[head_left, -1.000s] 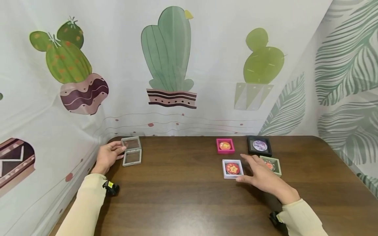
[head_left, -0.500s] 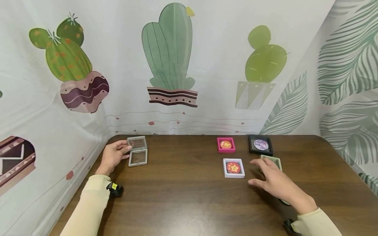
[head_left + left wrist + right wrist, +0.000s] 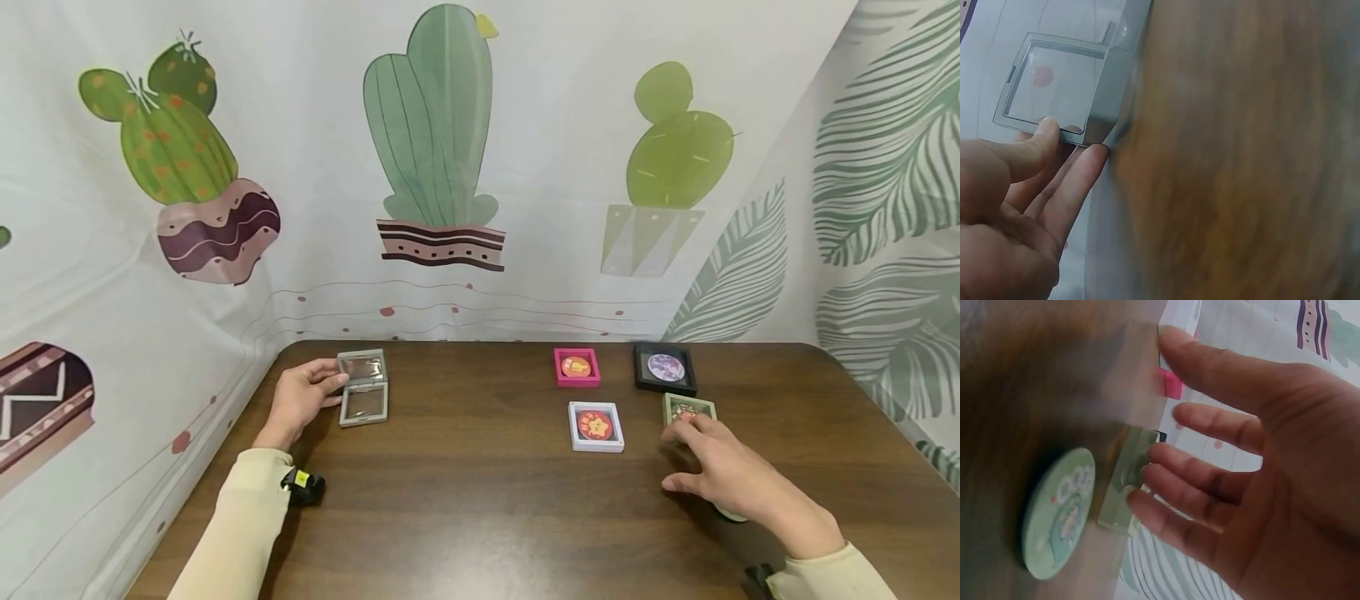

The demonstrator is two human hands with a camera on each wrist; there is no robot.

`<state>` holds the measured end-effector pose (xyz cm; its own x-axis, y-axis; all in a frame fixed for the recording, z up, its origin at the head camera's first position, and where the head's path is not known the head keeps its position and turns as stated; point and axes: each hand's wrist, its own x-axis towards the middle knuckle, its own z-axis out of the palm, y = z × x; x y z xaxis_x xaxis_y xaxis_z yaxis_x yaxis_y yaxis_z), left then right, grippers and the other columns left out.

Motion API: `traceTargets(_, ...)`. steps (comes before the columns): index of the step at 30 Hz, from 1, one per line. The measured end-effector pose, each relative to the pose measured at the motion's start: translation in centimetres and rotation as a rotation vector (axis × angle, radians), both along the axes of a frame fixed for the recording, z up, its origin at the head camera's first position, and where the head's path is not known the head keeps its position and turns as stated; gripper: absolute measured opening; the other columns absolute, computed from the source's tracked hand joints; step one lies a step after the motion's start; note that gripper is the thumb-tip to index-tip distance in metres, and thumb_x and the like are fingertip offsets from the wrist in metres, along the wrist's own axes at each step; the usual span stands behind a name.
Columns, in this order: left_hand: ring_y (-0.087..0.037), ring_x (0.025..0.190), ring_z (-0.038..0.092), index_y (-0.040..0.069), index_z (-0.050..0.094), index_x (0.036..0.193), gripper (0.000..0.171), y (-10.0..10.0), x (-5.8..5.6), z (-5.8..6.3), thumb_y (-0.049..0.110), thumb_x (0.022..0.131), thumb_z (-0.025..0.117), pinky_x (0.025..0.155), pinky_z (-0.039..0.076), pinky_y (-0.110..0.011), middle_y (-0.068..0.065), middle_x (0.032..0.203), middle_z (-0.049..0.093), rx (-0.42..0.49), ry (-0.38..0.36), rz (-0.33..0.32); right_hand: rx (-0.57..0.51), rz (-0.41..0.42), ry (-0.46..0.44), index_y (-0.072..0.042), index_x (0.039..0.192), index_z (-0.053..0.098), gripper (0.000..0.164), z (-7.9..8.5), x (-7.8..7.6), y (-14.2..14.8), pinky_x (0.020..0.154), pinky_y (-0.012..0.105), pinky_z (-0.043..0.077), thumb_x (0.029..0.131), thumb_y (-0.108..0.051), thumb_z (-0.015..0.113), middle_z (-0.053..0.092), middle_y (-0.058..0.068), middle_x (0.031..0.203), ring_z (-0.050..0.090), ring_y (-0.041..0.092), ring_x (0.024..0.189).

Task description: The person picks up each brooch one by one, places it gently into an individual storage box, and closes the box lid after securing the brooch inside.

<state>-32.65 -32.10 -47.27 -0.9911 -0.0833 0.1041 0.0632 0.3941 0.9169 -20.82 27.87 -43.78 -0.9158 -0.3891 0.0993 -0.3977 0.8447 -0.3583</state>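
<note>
Left grip [image 3: 302,396] is clamped on a grey frame [image 3: 365,384], thumb on one face and fingers behind, at its left side near the hinge; whether the frame touches the desk [image 3: 465,492] cannot be told. Right grip [image 3: 742,473] holds nothing: its thumb and fingers stand apart, curved down over a round green badge [image 3: 1060,515] that lies loose on the desk.

Judged from how things lie, most of the filling looks done. The pink frame [image 3: 577,367], the black frame [image 3: 665,368], the white frame [image 3: 596,427] and the green frame [image 3: 688,408] each have a round badge inside. What seems left is the grey frame, unfolded with see-through panels and no badge in it, and the loose green badge, which the head view shows only as a sliver below the hand.

Compared with a second ago, the right grip has left the white frame's side and come to the right, toward the viewer, its fingertips lower than half a second ago. The grey frame has shifted rightward together with the hand on it. The other four frames keep their places on the desk.
</note>
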Motion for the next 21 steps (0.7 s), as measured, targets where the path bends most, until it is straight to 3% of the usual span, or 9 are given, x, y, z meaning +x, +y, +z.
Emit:
traceTargets(7,-0.008,0.094,0.073,-0.013,0.065,0.131,0.033,0.7,0.5,0.2,0.002,0.103,0.069,0.08,0.063,-0.034,-0.032,0.127,0.069,0.005,-0.014,0.001,0.056,-0.071,-0.104,-0.008,0.117,0.067,0.053,0.6,-0.1,1.1,0.08,0.059,0.056,0.078,-0.03,0.096,0.061,0.016,0.113,0.059,0.046,0.11)
traceTargets(15,-0.01,0.097,0.073,-0.013,0.066,0.13,0.032,1.3,0.9,0.3,0.003,0.102,0.07,0.081,0.063,-0.035,-0.031,0.126,0.069,0.023,-0.013,-0.014,0.096,-0.089,-0.194,-0.007,0.114,0.066,0.055,1.0,-0.1,1.9,0.08,0.056,0.055,0.074,-0.029,0.097,0.059,0.013,0.106,0.059,0.041,0.102)
traceTargets(21,-0.017,0.101,0.074,-0.013,0.066,0.13,0.031,1.9,1.2,0.3,0.003,0.103,0.069,0.082,0.063,-0.035,-0.031,0.126,0.07,0.02,-0.018,-0.019,0.119,-0.129,-0.274,-0.003,0.118,0.066,0.061,1.2,0.1,2.2,0.084,0.06,0.054,0.07,-0.024,0.098,0.06,0.016,0.109,0.059,0.045,0.106)
